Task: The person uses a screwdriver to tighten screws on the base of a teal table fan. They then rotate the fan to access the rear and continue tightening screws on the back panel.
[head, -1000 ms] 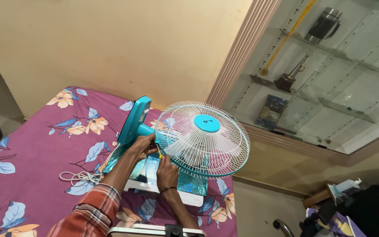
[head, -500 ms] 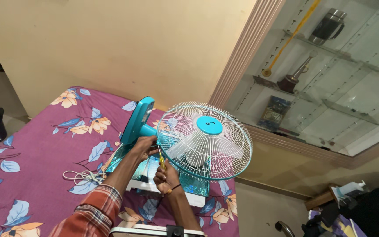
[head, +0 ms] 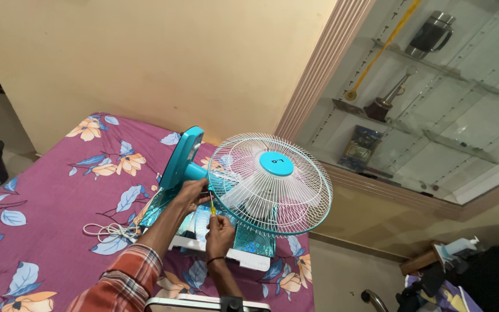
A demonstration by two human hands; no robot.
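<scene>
One teal table fan (head: 270,184), white wire grille, yellow-handled screwdriver (head: 212,204) at rim.

A round turquoise label (head: 277,164) sits at the centre of the fan's white grille (head: 295,199). Right of the fan, a blue-and-tan rectangular package (head: 358,148) leans on a glass shelf (head: 394,118).

Count, bed + wall shelves:
1 fan (head: 270,184), 1 screwdriver (head: 212,203), 2 hands (L (head: 190,193), R (head: 220,228)), 1 white cord (head: 110,232), 1 mug (head: 431,33), 1 trophy (head: 383,104).

Light: warm, even indoor | shadows: soft | focus: sharp | edges: wide-angle tilt
</scene>
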